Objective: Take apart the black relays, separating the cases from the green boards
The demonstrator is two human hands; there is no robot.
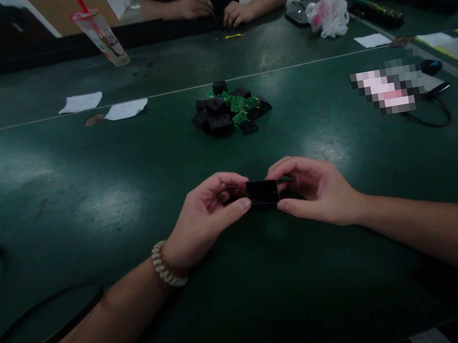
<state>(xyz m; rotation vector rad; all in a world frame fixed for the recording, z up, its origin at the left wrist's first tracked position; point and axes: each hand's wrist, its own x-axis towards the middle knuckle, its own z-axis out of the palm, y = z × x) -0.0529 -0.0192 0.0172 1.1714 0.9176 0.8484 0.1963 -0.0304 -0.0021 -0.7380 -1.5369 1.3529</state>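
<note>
Between my two hands is a small black plastic case (263, 192), its hollow side facing me. My left hand (211, 206) grips its left end between thumb and fingers, with a beaded bracelet (166, 267) on that wrist. At the right end, my right hand (313, 189) pinches the case the same way. Farther out on the green table (157, 160) lies a pile of black plastic cases (221, 124) mixed with green circuit boards (239, 103). Part of the case is covered by my fingertips.
A cup with a red straw (104, 40) stands at the back left, near two white papers (126, 109). Black cables (37, 312) lie at left. Across the table a person's hands (238, 13) rest near a crumpled plastic bag (328, 17). A blurred-out item (386, 89) lies right.
</note>
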